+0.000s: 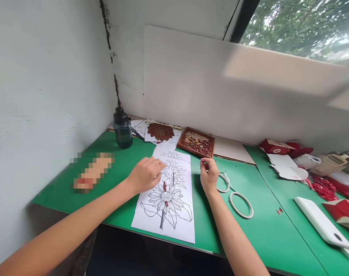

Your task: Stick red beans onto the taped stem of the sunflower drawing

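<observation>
A paper with a line drawing of sunflowers (180, 226) lies on the green table. Small dark red beans (164, 186) form a short row on one petal of the lower flower, and a few more sit below its centre. Over the paper's left side is my left hand (147, 175), its fingers bent and closed; their tips are partly hidden. My right hand (209, 174) is just in front of a wooden tray (180, 144) of beans, thumb and fingers pinched together. Whatever either hand holds is too small or hidden to make out.
A dark water bottle (123, 132) stands at the back left, beside a bean-covered picture (160, 132). Coiled white cable (241, 205) lies right of my right arm. Farther right are a white power bank (322, 221), red boxes (276, 146) and red string (323, 188). A wall borders the left.
</observation>
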The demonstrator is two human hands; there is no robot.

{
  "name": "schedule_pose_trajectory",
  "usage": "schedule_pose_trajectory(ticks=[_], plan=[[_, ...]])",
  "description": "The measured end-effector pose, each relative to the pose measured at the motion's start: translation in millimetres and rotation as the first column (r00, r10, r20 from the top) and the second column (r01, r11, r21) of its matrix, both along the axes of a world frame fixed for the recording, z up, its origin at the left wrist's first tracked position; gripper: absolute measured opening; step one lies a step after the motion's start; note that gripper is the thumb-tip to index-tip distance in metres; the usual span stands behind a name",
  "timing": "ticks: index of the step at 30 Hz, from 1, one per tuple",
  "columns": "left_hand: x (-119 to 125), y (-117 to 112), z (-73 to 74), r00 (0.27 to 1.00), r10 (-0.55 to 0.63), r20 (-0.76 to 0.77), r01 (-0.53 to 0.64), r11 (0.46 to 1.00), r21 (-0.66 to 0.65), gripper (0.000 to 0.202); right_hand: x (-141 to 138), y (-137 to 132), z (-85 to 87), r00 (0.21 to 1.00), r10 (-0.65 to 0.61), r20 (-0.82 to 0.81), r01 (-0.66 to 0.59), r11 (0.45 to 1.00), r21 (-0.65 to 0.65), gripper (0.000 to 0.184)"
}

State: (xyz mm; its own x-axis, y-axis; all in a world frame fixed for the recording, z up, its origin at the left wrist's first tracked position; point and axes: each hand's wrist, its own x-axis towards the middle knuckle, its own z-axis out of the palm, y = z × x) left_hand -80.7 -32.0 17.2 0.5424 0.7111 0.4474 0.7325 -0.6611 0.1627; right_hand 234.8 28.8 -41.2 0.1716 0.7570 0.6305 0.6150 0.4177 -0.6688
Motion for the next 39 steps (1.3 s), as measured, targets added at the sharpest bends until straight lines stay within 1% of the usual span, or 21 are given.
schedule_pose_trajectory(ticks=[1, 2, 3, 5, 7, 9, 12, 14, 16, 18, 20, 23, 26, 30, 34, 39], plan=[[11.9, 9.7, -3.3, 0.998, -0.060, 0.024, 0.060, 0.998, -0.014, 0.027, -2.0, -0.9, 2.9, 1.000, 0.013, 0.016, -0.013, 1.000, 0.009, 0.012], [21.5, 19.1, -7.5, 0.993, -0.090, 0.080, 0.093, 0.995, -0.027, 0.024, -4.2, -2.8, 6.6, 0.999, 0.034, 0.033, -0.034, 0.999, 0.014, 0.010], [28.7, 27.6, -12.2, 0.989, -0.098, 0.109, 0.101, 0.994, -0.031, 0.022, -6.6, -6.3, 11.0, 0.997, 0.062, 0.051, -0.062, 0.998, 0.014, 0.009], [35.6, 40.1, -22.0, 0.982, -0.086, 0.170, 0.094, 0.995, -0.036, 0.021, -12.5, -18.2, 20.5, 0.986, 0.135, 0.095, -0.136, 0.991, -0.005, 0.009], [33.3, 45.5, -29.7, 0.967, -0.041, 0.253, 0.055, 0.997, -0.050, 0.022, -20.6, -36.3, 28.6, 0.962, 0.232, 0.144, -0.227, 0.972, -0.054, 0.010], [24.8, 45.6, -34.0, 0.945, 0.007, 0.326, 0.017, 0.998, -0.069, 0.021, -31.6, -56.7, 32.2, 0.918, 0.353, 0.179, -0.334, 0.934, -0.127, 0.011], [11.5, 43.0, -35.6, 0.914, 0.089, 0.395, -0.053, 0.993, -0.102, 0.024, -50.9, -82.0, 27.6, 0.859, 0.483, 0.170, -0.452, 0.871, -0.191, 0.012], [8.2, 42.4, -36.3, 0.911, 0.105, 0.398, -0.055, 0.989, -0.134, 0.024, -61.0, -91.9, 21.1, 0.826, 0.533, 0.183, -0.500, 0.843, -0.199, 0.012], [10.2, 42.3, -37.5, 0.926, 0.063, 0.373, 0.001, 0.986, -0.168, 0.022, -65.9, -97.0, 16.3, 0.806, 0.551, 0.215, -0.518, 0.834, -0.192, 0.012], [14.7, 41.5, -38.8, 0.939, -0.007, 0.343, 0.079, 0.977, -0.198, 0.021, -65.8, -100.2, 16.0, 0.813, 0.536, 0.227, -0.506, 0.844, -0.179, 0.015], [18.7, 40.1, -39.1, 0.947, -0.072, 0.314, 0.150, 0.961, -0.232, 0.023, -63.7, -104.7, 20.3, 0.829, 0.520, 0.207, -0.493, 0.853, -0.170, 0.018], [20.3, 38.4, -38.3, 0.950, -0.117, 0.290, 0.203, 0.937, -0.286, 0.024, -64.2, -117.0, 29.6, 0.820, 0.545, 0.173, -0.514, 0.835, -0.195, 0.020], [18.6, 38.3, -38.0, 0.952, -0.116, 0.284, 0.205, 0.928, -0.311, 0.025, -70.9, -133.6, 32.9, 0.813, 0.565, 0.138, -0.524, 0.814, -0.250, 0.021], [17.8, 38.1, -39.2, 0.959, -0.101, 0.265, 0.188, 0.927, -0.325, 0.025, -78.5, -148.7, 23.7, 0.805, 0.583, 0.112, -0.529, 0.790, -0.310, 0.024], [19.1, 37.5, -40.6, 0.960, -0.115, 0.257, 0.198, 0.925, -0.325, 0.027, -78.9, -151.8, 15.6, 0.794, 0.595, 0.129, -0.530, 0.780, -0.333, 0.026], [19.0, 38.3, -41.2, 0.963, -0.092, 0.252, 0.176, 0.926, -0.334, 0.027, -79.1, -152.3, 18.1, 0.756, 0.618, 0.217, -0.534, 0.773, -0.342, 0.025]])
